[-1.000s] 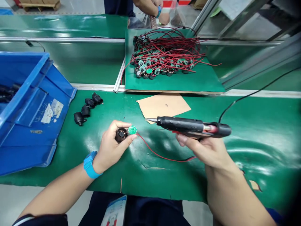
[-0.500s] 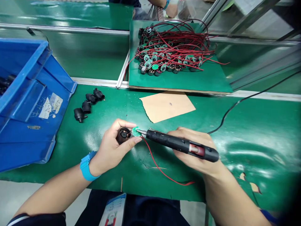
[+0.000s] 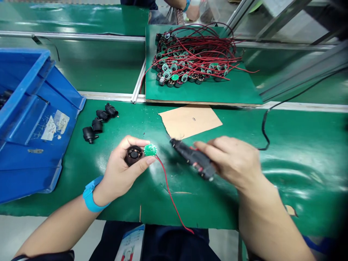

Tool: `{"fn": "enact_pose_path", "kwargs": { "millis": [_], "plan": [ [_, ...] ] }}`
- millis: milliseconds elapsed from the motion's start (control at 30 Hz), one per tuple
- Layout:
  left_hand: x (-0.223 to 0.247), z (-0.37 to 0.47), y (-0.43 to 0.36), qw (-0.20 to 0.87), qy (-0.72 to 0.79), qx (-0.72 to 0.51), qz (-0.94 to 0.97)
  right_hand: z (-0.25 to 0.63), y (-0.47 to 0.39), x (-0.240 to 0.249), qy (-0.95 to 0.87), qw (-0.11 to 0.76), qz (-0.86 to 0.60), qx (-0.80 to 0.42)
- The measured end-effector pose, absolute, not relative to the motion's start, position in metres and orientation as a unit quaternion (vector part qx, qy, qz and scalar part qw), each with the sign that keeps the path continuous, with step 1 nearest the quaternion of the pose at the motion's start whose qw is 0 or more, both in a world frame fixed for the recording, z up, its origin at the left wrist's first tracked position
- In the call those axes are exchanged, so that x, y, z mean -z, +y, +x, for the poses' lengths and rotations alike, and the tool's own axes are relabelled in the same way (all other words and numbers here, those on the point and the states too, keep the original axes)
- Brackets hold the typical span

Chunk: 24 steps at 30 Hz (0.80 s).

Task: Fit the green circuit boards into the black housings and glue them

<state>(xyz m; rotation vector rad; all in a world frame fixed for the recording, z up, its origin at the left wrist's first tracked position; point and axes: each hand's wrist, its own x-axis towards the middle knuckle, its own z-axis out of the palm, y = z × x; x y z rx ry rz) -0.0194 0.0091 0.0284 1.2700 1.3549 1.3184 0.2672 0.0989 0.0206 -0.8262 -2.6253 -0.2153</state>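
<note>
L hand point(image 3: 122, 170) is clamped on a small black cylindrical part point(image 3: 133, 155), thumb below and fingers curled over the top, w/ a round green circuit board point(image 3: 150, 149) sitting at the part's right end, just past the fingertips. A thin red wire point(image 3: 170, 192) runs from the board down across the green counter point(image 3: 190, 195) and off its near edge. Blue band on the L wrist.

R hand point(image 3: 231, 163) is closed round a black pen-shaped corded tool point(image 3: 191, 157), blurred; tip points up-left twd the board but is apart from it. Tool's black cable point(image 3: 265, 127) loops off to the right.

Just beyond the tool tip lies a tan cardboard sheet point(image 3: 190, 121), flat on the counter. Behind that, a green mat point(image 3: 239, 90) carries a heap of similar green boards w/ tangled red wires point(image 3: 195, 58). Four loose black plastic housings point(image 3: 99, 121) lie in a row left of the L hand, near a big blue plastic bin point(image 3: 32, 123) at the counter's left end. Another person's hand point(image 3: 191, 11) shows at the top edge, beyond the mat.
</note>
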Motion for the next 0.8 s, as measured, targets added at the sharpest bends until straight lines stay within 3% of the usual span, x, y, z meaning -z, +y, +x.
{"fn": "enact_pose_path", "kwargs": {
  "millis": [100, 233, 333, 433, 500, 600, 700, 800],
  "plan": [
    [-0.028, -0.02, 0.007, 0.362, 0.536, -0.523, 0.555, 0.281, 0.12, -0.01, -0.896, 0.172, -0.393, 0.118],
    [-0.025, -0.019, 0.003, 0.303, 0.522, -0.512, 0.611, 0.289, 0.145, 0.004, -0.886, 0.094, -0.448, 0.081],
    [-0.024, -0.017, 0.0, 0.275, 0.516, -0.51, 0.631, 0.276, 0.137, -0.002, -0.87, 0.174, -0.461, 0.005],
    [-0.019, -0.014, -0.002, 0.254, 0.515, -0.507, 0.643, 0.242, 0.101, -0.015, -0.806, 0.328, -0.398, -0.289],
    [-0.015, -0.012, -0.004, 0.236, 0.521, -0.499, 0.652, 0.216, 0.074, -0.021, -0.706, 0.316, -0.324, -0.544],
    [-0.009, -0.011, -0.005, 0.229, 0.535, -0.484, 0.654, 0.189, 0.049, -0.019, -0.558, 0.284, -0.3, -0.72],
    [-0.009, -0.01, -0.004, 0.27, 0.545, -0.455, 0.65, 0.184, 0.048, -0.014, -0.534, 0.334, -0.34, -0.699],
    [-0.012, -0.01, 0.001, 0.312, 0.539, -0.399, 0.673, 0.189, 0.054, -0.014, -0.596, 0.412, -0.374, -0.579]
  ]
}}
